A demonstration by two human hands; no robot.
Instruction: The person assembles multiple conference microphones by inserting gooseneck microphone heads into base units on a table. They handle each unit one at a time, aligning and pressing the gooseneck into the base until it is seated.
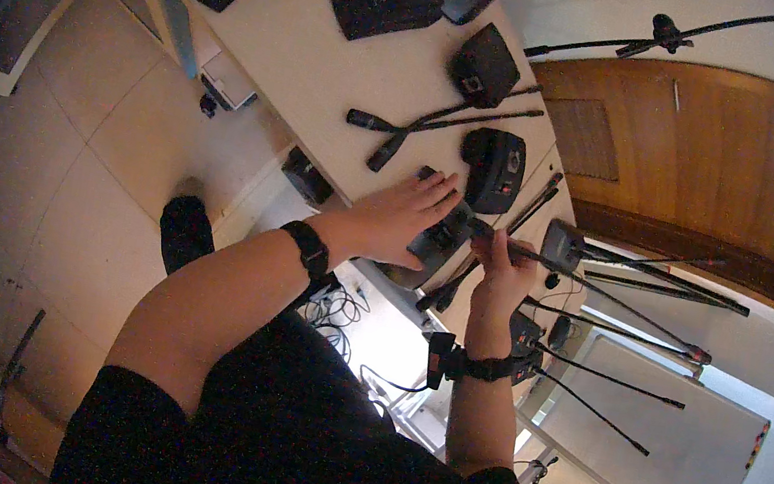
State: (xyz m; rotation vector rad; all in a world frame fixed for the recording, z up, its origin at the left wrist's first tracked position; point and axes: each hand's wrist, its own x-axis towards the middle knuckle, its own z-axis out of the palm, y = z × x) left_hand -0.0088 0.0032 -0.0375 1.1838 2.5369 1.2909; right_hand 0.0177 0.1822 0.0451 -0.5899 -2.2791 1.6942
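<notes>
Palm down, with fingers stretched, my left hand [401, 219] lies on a black microphone base [443, 238] near the table's front edge. Much of that base is hidden under the hand. Just to its right, my right hand [506, 273] is closed round the lower end of a black gooseneck microphone [606, 295]. The stem's lower end is at the base; whether it is joined there I cannot tell. Its long stem slants away to the right. Another black base [494, 171] with a red button stands right behind my hands.
Loose goosenecks [415, 127] lie crossed on the pale table [280, 53]. Further bases [385, 0] stand at its far end. More microphones with upright stems [609, 374] are on the right. Cables [335, 313] hang below the table; a wooden door [694, 159] is behind it.
</notes>
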